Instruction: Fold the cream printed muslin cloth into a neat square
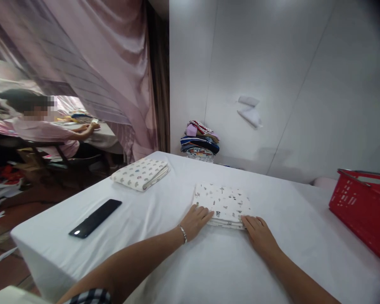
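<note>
A white folded cloth (223,200) with small dark printed figures lies in front of me, its stacked layers showing along the near edge. At its near left corner, the fingers of my left hand (196,221) rest spread on the fabric; a silvery bracelet circles that wrist. My right hand (259,234) touches the near right corner with its fingertips, the fingers stretched out and slightly bent. Both thumbs are mostly hidden. Farther left sits another folded cloth (139,175), cream with grey and a few coloured motifs, apart from both hands.
A black phone-like slab (95,218) lies on the white-covered table (164,270) at left. A red plastic basket (361,211) stands at the right edge. Behind the table is a pile of folded fabrics (200,139) against the wall. Another person (47,133) sits at a table beyond a pink curtain.
</note>
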The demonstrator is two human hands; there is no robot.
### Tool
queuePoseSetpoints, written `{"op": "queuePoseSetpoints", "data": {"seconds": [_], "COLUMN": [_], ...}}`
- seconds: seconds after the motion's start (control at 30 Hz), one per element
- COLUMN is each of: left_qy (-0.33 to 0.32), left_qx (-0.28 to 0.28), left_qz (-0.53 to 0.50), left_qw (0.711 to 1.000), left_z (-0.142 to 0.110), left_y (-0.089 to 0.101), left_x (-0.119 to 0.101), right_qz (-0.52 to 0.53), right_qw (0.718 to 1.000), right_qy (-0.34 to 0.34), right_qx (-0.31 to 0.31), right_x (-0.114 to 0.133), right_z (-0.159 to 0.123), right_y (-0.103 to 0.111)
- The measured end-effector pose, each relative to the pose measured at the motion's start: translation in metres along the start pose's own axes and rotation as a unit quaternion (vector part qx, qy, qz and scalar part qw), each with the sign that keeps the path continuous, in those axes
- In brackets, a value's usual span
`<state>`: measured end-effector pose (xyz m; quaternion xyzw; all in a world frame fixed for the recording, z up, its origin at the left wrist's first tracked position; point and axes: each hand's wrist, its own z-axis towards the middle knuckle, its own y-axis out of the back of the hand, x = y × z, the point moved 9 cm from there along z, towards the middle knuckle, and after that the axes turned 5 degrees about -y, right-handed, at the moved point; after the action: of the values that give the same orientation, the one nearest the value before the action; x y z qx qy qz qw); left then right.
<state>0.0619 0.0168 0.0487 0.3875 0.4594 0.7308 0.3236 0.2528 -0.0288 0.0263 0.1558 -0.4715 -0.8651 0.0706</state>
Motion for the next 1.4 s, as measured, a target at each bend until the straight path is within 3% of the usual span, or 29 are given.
{"op": "queuePoseSetpoints", "data": {"seconds": [0.4,0.77,1.07,1.4], "left_qy": [0.023,0.039,0.093,0.109], "left_qx": [0.045,0.019,0.023,0.004], "left_qz": [0.02,0.002,-0.117,-0.08], "left_qw": [0.998,0.999,0.988,0.991], "left_z": [0.009,0.008,0.004,0.032], "left_y": [-0.009,-0.006,-0.008,-0.012], "left_x": [0.003,0.012,0.011,-0.008], "right_qz": [-0.009,-0.002,-0.01,-0.022], "right_qw": [1.0,1.0,0.994,0.986], "right_qy": [-0.006,-0.011,-0.036,-0.029], "right_qx": [0.002,-0.01,0.102,0.164], "right_x": [0.003,-0.001,-0.015,-0.021], "right_z": [0.003,0.005,0.024,0.048], "right_y": [0.002,-0.001,0.004,0.016]}}
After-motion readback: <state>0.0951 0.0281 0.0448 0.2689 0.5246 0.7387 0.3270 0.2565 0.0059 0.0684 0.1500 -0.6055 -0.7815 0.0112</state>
